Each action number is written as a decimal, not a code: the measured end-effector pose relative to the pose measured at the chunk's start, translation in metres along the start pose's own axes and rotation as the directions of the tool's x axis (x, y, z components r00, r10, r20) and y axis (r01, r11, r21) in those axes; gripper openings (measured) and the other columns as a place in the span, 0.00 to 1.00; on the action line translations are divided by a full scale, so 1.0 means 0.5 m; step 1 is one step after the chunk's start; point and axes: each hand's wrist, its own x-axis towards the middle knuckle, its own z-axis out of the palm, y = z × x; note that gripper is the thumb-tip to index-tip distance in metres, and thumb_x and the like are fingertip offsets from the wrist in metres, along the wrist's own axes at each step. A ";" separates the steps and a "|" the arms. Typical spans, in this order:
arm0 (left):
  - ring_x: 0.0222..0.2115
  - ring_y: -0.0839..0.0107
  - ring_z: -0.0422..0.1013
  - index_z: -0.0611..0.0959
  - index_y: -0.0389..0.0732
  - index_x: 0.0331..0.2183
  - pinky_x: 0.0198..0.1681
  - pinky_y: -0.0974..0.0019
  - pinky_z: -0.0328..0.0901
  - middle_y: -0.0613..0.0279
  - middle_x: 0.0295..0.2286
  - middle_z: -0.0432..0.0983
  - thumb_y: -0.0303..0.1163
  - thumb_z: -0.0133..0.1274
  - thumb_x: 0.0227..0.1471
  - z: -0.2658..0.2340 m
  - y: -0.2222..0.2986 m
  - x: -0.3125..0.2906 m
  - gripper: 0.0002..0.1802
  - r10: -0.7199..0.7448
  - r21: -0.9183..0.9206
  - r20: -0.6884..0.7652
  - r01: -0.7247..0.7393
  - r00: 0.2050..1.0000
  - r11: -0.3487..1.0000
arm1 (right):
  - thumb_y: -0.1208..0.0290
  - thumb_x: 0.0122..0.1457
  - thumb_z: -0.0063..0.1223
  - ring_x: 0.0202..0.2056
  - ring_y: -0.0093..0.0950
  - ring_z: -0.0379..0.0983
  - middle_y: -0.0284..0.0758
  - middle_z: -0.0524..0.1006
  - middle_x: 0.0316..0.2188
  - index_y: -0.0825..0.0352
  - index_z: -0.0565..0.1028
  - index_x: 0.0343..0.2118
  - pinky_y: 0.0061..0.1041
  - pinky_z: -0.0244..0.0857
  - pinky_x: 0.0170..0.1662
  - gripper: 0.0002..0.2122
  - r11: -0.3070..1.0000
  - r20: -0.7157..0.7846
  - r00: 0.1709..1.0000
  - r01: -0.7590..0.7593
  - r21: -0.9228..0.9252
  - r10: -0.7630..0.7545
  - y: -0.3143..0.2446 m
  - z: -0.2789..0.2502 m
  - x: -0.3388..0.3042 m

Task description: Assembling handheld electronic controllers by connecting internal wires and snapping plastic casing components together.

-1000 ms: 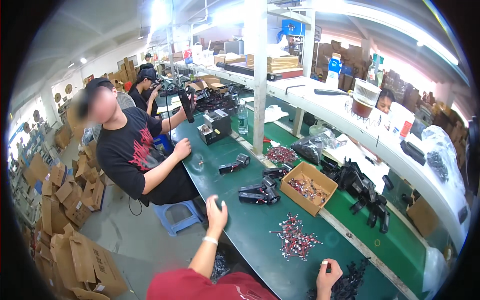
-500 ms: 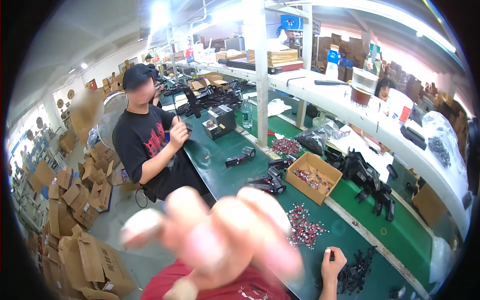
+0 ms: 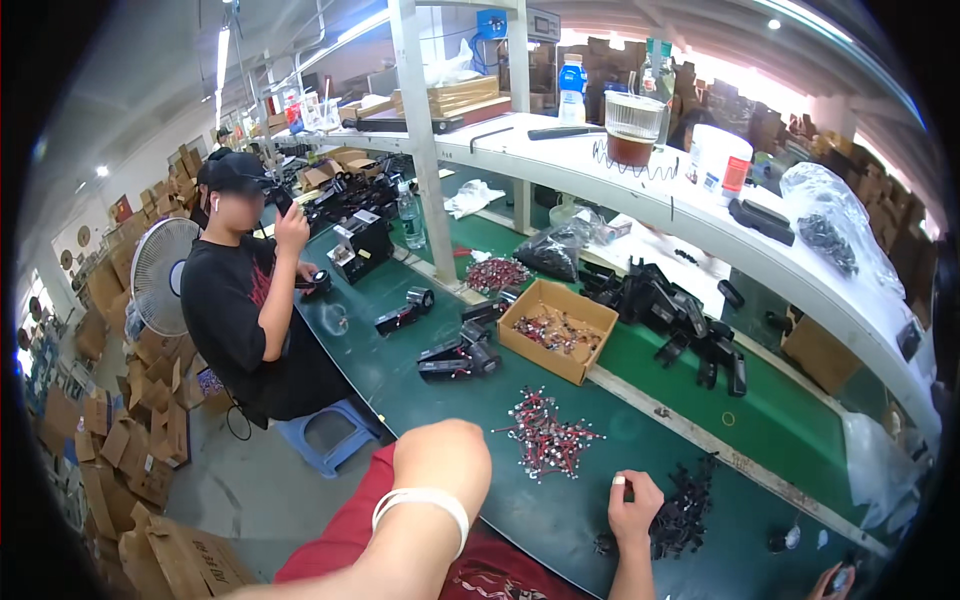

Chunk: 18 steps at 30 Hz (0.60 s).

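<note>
My left hand [image 3: 443,462], a white band round its wrist, is over my red-clothed lap at the bench's near edge. Its back is toward me, so its fingers are hidden. On the green bench my right hand [image 3: 635,500] has its fingers curled in, with a white tip on one; whatever they may pinch does not show. Beside it on the right lies a pile of small black plastic parts [image 3: 685,512]. A loose heap of small red-and-black wired parts [image 3: 548,435] is spread between my two hands, a little farther off.
A cardboard box [image 3: 558,345] of small wired parts stands beyond the heap, with black housings [image 3: 460,355] to its left. A white shelf [image 3: 690,205] carries a cup and bottles. A person [image 3: 240,290] handles a dark device at left; another person's hand [image 3: 832,583] shows lower right.
My left hand, blurred with fingers spread close before the camera, has dropped to the bench edge. The view has shifted right. The person at left has raised a hand nearer the head.
</note>
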 end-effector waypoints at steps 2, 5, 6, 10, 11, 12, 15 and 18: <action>0.38 0.75 0.68 0.63 0.37 0.45 0.43 0.65 0.58 0.59 0.42 0.64 0.23 0.49 0.46 -0.051 -0.010 -0.045 0.22 -0.099 0.246 -0.007 0.098 0.995 0.964 | 0.82 0.49 0.56 0.17 0.28 0.71 0.36 0.74 0.20 0.70 0.75 0.25 0.24 0.65 0.22 0.02 1.000 0.010 1.000 0.023 -0.021 -0.023 -0.003 -0.005 0.006; 0.34 0.74 0.70 0.65 0.37 0.41 0.41 0.64 0.58 0.60 0.40 0.62 0.21 0.47 0.48 -0.025 -0.030 -0.069 0.16 -0.438 0.195 -0.336 0.517 0.834 0.834 | 0.82 0.48 0.56 0.17 0.28 0.71 0.35 0.74 0.20 0.70 0.75 0.25 0.25 0.65 0.23 0.02 0.999 0.044 0.998 0.039 -0.012 -0.039 -0.012 0.003 0.015; 0.34 0.72 0.71 0.67 0.36 0.39 0.41 0.64 0.60 0.59 0.38 0.64 0.20 0.47 0.49 0.008 -0.046 -0.062 0.13 -0.453 0.147 -0.452 0.565 0.769 0.812 | 0.82 0.48 0.56 0.18 0.28 0.71 0.35 0.74 0.20 0.69 0.75 0.25 0.25 0.66 0.23 0.03 1.000 0.057 0.998 0.027 -0.002 -0.027 -0.012 -0.004 0.019; 0.32 0.64 0.74 0.76 0.32 0.32 0.41 0.67 0.67 0.54 0.32 0.74 0.18 0.50 0.50 0.115 -0.087 -0.040 0.04 -0.460 -0.062 -0.795 0.701 0.395 0.710 | 0.82 0.47 0.57 0.18 0.28 0.72 0.35 0.75 0.20 0.69 0.75 0.25 0.25 0.66 0.23 0.04 1.000 0.061 0.998 0.015 -0.014 -0.014 0.015 0.003 0.014; 0.32 0.64 0.74 0.76 0.32 0.32 0.41 0.67 0.67 0.54 0.32 0.74 0.18 0.50 0.50 0.104 -0.089 -0.048 0.04 -0.463 -0.071 -0.798 0.702 0.386 0.708 | 0.82 0.47 0.57 0.18 0.27 0.72 0.35 0.75 0.21 0.69 0.75 0.25 0.25 0.66 0.23 0.04 0.999 0.068 0.997 0.037 -0.021 -0.035 0.009 0.003 0.017; 0.31 0.63 0.74 0.76 0.31 0.33 0.40 0.66 0.67 0.53 0.33 0.73 0.17 0.51 0.49 0.076 -0.090 -0.060 0.05 -0.485 -0.091 -0.715 0.621 0.503 0.778 | 0.82 0.47 0.58 0.18 0.27 0.72 0.34 0.75 0.21 0.69 0.75 0.25 0.25 0.66 0.23 0.04 0.999 0.056 0.998 0.032 -0.025 -0.031 0.004 0.006 0.013; 0.29 0.59 0.74 0.75 0.29 0.34 0.37 0.62 0.70 0.48 0.36 0.70 0.13 0.54 0.44 0.005 -0.105 -0.118 0.11 -0.397 -0.253 -0.415 0.315 0.819 0.915 | 0.82 0.47 0.58 0.19 0.27 0.73 0.34 0.76 0.21 0.68 0.75 0.26 0.24 0.67 0.23 0.04 0.999 0.013 1.000 0.016 -0.032 -0.015 0.016 -0.016 0.014; 0.23 0.65 0.72 0.75 0.28 0.38 0.25 0.67 0.66 0.50 0.37 0.70 0.16 0.54 0.46 -0.044 -0.081 -0.163 0.13 -0.304 -0.282 -0.341 0.212 0.889 0.936 | 0.82 0.47 0.59 0.18 0.27 0.73 0.34 0.76 0.21 0.68 0.75 0.25 0.23 0.67 0.23 0.04 1.000 0.011 1.000 -0.008 -0.018 0.008 0.011 -0.004 0.016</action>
